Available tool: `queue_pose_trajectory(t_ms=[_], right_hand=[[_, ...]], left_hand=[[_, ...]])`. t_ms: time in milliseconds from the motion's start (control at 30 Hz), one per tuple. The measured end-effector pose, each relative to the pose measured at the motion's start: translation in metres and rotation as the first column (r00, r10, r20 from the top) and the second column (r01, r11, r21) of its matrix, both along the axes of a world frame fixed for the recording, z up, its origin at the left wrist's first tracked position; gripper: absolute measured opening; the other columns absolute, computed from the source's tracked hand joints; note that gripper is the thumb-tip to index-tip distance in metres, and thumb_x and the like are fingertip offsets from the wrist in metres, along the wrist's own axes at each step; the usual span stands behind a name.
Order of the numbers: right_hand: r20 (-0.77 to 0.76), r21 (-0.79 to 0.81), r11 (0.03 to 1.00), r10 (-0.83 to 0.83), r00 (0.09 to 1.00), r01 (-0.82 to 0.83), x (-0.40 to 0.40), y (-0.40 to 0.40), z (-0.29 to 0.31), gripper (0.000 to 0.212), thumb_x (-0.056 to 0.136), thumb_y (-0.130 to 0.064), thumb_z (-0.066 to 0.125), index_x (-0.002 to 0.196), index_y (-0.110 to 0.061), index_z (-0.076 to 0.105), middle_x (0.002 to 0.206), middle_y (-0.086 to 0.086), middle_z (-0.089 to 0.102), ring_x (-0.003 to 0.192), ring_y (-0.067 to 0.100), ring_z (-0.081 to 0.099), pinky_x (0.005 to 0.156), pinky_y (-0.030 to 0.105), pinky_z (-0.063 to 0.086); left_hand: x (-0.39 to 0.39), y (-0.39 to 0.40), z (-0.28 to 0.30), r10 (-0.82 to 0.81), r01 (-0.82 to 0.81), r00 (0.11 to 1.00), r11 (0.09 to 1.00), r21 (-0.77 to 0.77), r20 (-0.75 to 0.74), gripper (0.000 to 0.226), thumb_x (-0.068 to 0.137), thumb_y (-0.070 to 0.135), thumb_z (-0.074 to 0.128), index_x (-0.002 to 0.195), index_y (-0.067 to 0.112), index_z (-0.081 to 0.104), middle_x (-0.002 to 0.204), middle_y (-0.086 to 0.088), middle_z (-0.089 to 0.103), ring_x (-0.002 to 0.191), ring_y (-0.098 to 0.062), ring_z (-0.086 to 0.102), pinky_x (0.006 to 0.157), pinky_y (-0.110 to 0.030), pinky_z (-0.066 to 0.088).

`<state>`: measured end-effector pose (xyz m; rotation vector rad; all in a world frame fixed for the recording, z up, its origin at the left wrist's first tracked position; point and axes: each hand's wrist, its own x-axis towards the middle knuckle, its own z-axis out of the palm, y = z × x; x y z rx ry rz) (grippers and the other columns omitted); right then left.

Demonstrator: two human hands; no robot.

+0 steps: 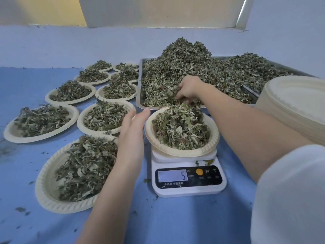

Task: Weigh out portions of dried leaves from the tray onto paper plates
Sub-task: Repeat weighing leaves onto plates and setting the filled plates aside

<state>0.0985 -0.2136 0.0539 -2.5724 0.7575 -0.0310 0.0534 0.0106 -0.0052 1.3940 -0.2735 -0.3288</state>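
Plates (182,148) filled: 9 | tray (139,95): 1 | scale (189,189): 1 | hands: 2

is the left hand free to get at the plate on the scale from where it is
Probably yes. The left hand is open beside the rim of the plate on the scale, with nothing between them; the right hand works at the tray behind.

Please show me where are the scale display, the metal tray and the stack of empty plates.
scale display (172,175): head view, middle of the grey screen.
metal tray (140,88): head view, bare left wall.
stack of empty plates (297,95): head view, top plate's face.
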Motion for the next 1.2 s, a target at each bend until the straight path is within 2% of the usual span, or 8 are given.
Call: queue_pose_trajectory(t_ms=[267,433,500,600,667,833,1033,1200], right_hand=[[0.411,0.243,0.966,-0.183,0.893,0.087,-0.032,0.013,0.029,0.047,0.085,-0.016,0.070,0.127,0.000,0.055,0.114,0.011,0.066,0.069,0.016,0.067,0.075,0.032,0.059],[0.471,0.126,0.990,-0.119,0.874,0.067,-0.083,0.036,0.034,0.040,0.089,-0.026,0.064,0.126,-0.012,0.057,0.089,0.003,0.067,0.064,0.016,0.063,0.069,0.034,0.059],[0.375,-0.024,0.999,-0.024,0.927,0.036,-0.103,0.044,0.034,0.026,0.090,-0.037,0.060,0.100,-0.014,0.064,0.072,0.001,0.062,0.059,0.014,0.056,0.061,0.033,0.053],[0.160,-0.210,0.977,0.067,0.985,-0.032,-0.119,0.051,0.037,0.043,0.089,-0.053,0.053,0.074,-0.013,0.053,0.062,0.000,0.048,0.053,0.013,0.042,0.049,0.027,0.032],[0.139,-0.259,0.965,0.083,0.987,-0.045,-0.119,0.052,0.039,0.046,0.090,-0.054,0.051,0.069,-0.013,0.050,0.060,-0.001,0.047,0.052,0.012,0.041,0.048,0.026,0.029],[0.239,-0.307,0.952,0.086,0.967,-0.008,-0.105,0.053,0.037,0.034,0.095,-0.044,0.049,0.082,-0.013,0.056,0.065,0.001,0.063,0.058,0.008,0.056,0.048,0.023,0.034],[0.567,-0.226,0.969,0.052,0.822,0.095,-0.106,0.049,0.017,0.034,0.099,-0.036,0.044,0.073,-0.014,0.049,0.061,-0.004,0.043,0.049,0.009,0.035,0.041,0.013,0.029],[0.636,-0.093,0.995,0.035,0.771,0.032,-0.109,0.046,-0.003,0.029,0.098,-0.033,0.044,0.078,-0.012,0.047,0.060,-0.004,0.042,0.052,0.008,0.036,0.044,0.015,0.026]], left_hand=[[0.002,0.001,-0.002,0.012,-0.013,1.000,1.000,-0.016,-0.027,0.055,0.087,0.046,0.056,0.138,0.029,0.044,0.132,0.005,0.050,0.118,-0.016,0.052,0.103,-0.040,0.040],[0.001,0.000,-0.001,0.014,-0.015,0.999,0.999,-0.032,-0.032,0.056,0.087,0.045,0.057,0.139,0.028,0.044,0.122,0.007,0.052,0.105,-0.009,0.055,0.089,-0.032,0.043],[0.001,0.000,0.000,0.014,-0.016,0.999,0.999,-0.042,-0.037,0.054,0.087,0.045,0.057,0.138,0.028,0.044,0.119,0.008,0.053,0.101,-0.005,0.055,0.082,-0.028,0.043],[0.001,0.001,0.000,0.010,-0.011,0.999,0.999,-0.039,-0.032,0.056,0.087,0.045,0.057,0.138,0.027,0.044,0.126,0.006,0.052,0.106,-0.010,0.055,0.079,-0.027,0.043],[0.001,0.001,0.001,0.015,-0.015,1.000,0.999,-0.039,-0.021,0.057,0.088,0.044,0.056,0.140,0.026,0.042,0.127,0.005,0.051,0.108,-0.012,0.055,0.078,-0.026,0.043],[0.003,0.001,0.003,0.027,-0.028,0.999,0.999,-0.046,-0.028,0.052,0.089,0.041,0.056,0.137,0.023,0.045,0.120,0.007,0.054,0.112,-0.015,0.055,0.092,-0.031,0.044],[0.002,0.001,0.006,0.020,-0.025,0.998,0.996,-0.088,-0.058,0.052,0.090,0.039,0.055,0.139,0.024,0.043,0.119,0.010,0.053,0.112,-0.015,0.055,0.091,-0.032,0.044],[0.001,0.000,0.005,0.029,-0.034,0.998,0.996,-0.086,-0.057,0.053,0.090,0.039,0.055,0.139,0.025,0.042,0.117,0.012,0.055,0.112,-0.015,0.056,0.092,-0.034,0.043]])
